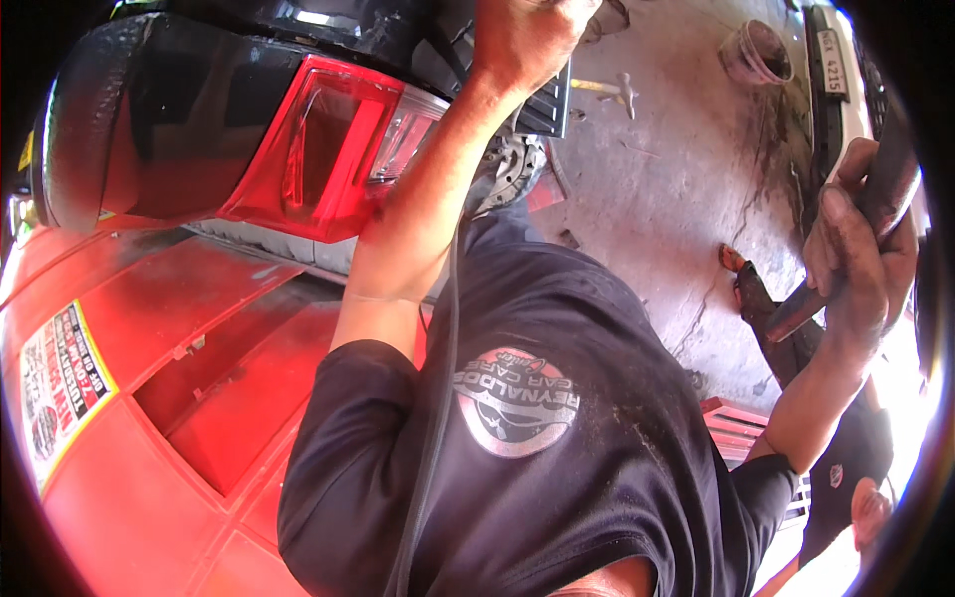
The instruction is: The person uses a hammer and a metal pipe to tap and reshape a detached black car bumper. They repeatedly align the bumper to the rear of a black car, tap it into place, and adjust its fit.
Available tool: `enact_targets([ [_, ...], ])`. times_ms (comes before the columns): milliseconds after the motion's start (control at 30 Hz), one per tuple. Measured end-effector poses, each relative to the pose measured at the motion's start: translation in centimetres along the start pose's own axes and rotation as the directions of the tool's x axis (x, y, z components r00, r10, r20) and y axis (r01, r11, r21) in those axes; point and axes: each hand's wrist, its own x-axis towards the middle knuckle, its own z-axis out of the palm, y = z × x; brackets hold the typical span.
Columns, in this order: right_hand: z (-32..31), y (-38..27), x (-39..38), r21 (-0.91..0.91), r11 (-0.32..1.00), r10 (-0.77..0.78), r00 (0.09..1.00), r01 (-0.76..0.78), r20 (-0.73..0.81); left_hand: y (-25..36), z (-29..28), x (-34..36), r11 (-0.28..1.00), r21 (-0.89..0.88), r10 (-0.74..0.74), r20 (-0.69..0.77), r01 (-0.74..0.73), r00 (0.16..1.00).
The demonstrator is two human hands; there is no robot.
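My left hand (532, 40) reaches up past the red tail light (338, 139) of a black car (179, 119). It looks curled closed, but the top edge cuts off the fingers and whatever they hold. Below that wrist, a metal brake disc (517, 174) shows partly behind my forearm. Out to the right, my right hand (860, 244) is raised, its fingers wrapped round a thick dark bar-like tool (892, 184). One end of the tool sticks out below the palm; its upper end runs toward the dark rim.
On the concrete floor lie a yellow-handled hammer (625, 95) and a dirty bucket (756, 55). A white vehicle (856, 109) stands at the far right. Another person (846, 488) is close on my right. Red metal panels (129, 468) rise on the left; a black cable (438, 428) crosses my shirt.
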Motion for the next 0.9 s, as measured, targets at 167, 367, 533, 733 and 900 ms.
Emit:
enact_targets([
  [167,-1.2,0.5,-0.2,-0.028,0.998,-0.059,0.998,0.058,-0.019,0.0,0.0,-0.1,0.997,0.075,0.010,-0.025,-0.008,1.000],
  [367,-1.1,-2.0,-1.0,-0.165,0.986,0.002,1.000,-0.003,-0.009,1.0,0.8,-0.3,0.987,0.159,0.025,-0.055,-0.016,0.998],
  [533,-1.1,-1.3,-0.7,-0.257,0.958,-0.156,0.982,0.125,-0.104,-0.2,1.3,-0.1,0.997,0.070,0.018,-0.010,-0.017,1.000],
  [733,1.0,1.7,-0.4,-0.389,0.904,-0.148,0.983,0.179,0.107,-1.2,1.3,-0.8,0.999,0.037,0.036,-0.004,-0.036,0.999],
  [900,0.4,1.8,-2.0,-0.340,0.932,-0.081,0.988,0.123,0.134,-2.6,1.5,-1.3,0.998,0.005,0.056,0.004,-0.056,0.998],
])
